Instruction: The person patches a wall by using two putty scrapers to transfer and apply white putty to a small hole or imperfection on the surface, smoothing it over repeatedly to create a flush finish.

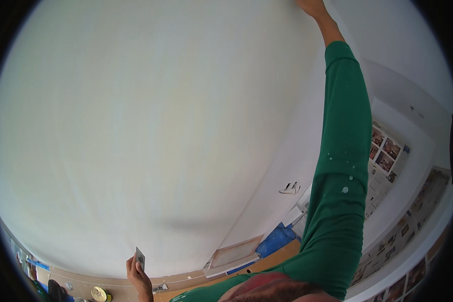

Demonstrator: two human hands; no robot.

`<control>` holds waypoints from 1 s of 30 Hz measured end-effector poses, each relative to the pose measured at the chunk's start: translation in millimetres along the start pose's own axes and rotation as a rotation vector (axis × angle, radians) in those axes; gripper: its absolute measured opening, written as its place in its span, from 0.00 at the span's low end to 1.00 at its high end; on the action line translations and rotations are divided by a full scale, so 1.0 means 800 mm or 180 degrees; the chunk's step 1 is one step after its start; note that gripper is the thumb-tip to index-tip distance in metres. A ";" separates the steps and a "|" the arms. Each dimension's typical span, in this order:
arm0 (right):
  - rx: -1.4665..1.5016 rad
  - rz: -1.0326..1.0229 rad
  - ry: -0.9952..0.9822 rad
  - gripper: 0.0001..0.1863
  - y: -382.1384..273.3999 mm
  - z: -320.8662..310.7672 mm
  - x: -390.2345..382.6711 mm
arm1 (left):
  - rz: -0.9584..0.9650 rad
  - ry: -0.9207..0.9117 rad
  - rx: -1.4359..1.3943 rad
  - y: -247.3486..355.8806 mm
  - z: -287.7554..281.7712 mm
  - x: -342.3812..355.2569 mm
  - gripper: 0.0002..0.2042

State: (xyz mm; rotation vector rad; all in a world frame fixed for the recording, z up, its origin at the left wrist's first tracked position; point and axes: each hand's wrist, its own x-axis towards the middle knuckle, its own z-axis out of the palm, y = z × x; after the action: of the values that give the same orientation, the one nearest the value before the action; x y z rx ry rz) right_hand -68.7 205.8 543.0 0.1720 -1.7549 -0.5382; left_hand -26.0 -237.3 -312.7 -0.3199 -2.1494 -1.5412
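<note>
A large pale wall (pixel 151 116) fills most of the view. My left hand (pixel 137 276) is low in the middle left, its fingers closed on a small flat grey tool (pixel 140 258), perhaps a scraper blade. My right arm, in a paint-spotted green sleeve, stretches up the right side to the top edge, where my right hand (pixel 312 7) is against or close to the wall; its fingers are cut off, so what it holds, if anything, is hidden.
Below are a brown covered floor (pixel 75 276), a round tin (pixel 100 294), blue plastic (pixel 276 240) and a long wooden board (pixel 285 255). Black wires (pixel 289 188) poke from the wall. At right, printed sheets (pixel 385 151) cover recessed panels.
</note>
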 end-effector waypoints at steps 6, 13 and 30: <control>0.0132 -0.0150 -0.0125 0.19 -0.010 0.005 -0.026 | 0.0071 -0.0184 -0.0249 -0.002 -0.005 0.028 0.20; 0.0849 0.0132 -0.0290 0.20 -0.088 0.010 -0.158 | 0.0087 -0.0587 -0.0322 0.003 -0.035 0.056 0.20; 0.0957 0.0663 -0.0403 0.28 -0.257 0.048 -0.433 | 0.0355 -0.1115 -0.0404 0.004 -0.075 0.083 0.22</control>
State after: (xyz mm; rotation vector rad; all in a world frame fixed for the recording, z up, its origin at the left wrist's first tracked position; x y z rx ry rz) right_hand -50.3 171.0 140.0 0.1653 -1.9450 -0.1347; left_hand -67.7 -298.0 -261.4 -0.7910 -2.2461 -1.6591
